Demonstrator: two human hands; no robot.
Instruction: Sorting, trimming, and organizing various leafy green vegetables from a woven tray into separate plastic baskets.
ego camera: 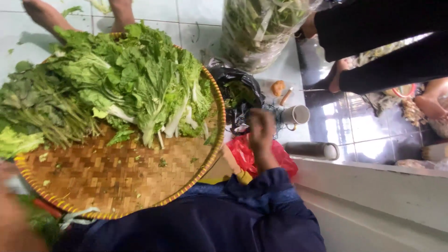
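Where the pale tiled floor [154, 11] runs past the tray's rim, crowded with bags: a crumpled black plastic bag [238, 91] lying open just beside the round woven bamboo tray [116, 177], with green scraps inside; a red plastic bag [247, 156] bunched below it, touching the tray's edge; a big clear plastic bag stuffed with green stalks [261, 28] standing behind the black one.

Right hand [261, 128] raised from a dark blue sleeve [261, 200], held over the gap between black bag and red bag, fingers pointing away from the body. Blurred by motion, so cannot tell whether spread or closed, or holding anything. Left hand [14, 224] only a blurred patch at the lower left corner, close by the tray's near rim; grip likewise impossible to tell.

Piled on the far half of the tray, a heap of leafy green vegetables with white stems [140, 79], and thinner dark stalks to the left; near half bare but for leaf crumbs. Beyond the right hand, a white cylindrical cup on its side [298, 114], a grey tube [312, 150] and a small orange lump [278, 87]. Another person's bare feet [44, 14] at the tray's far edge; a second person's black sleeves [373, 28] at upper right.
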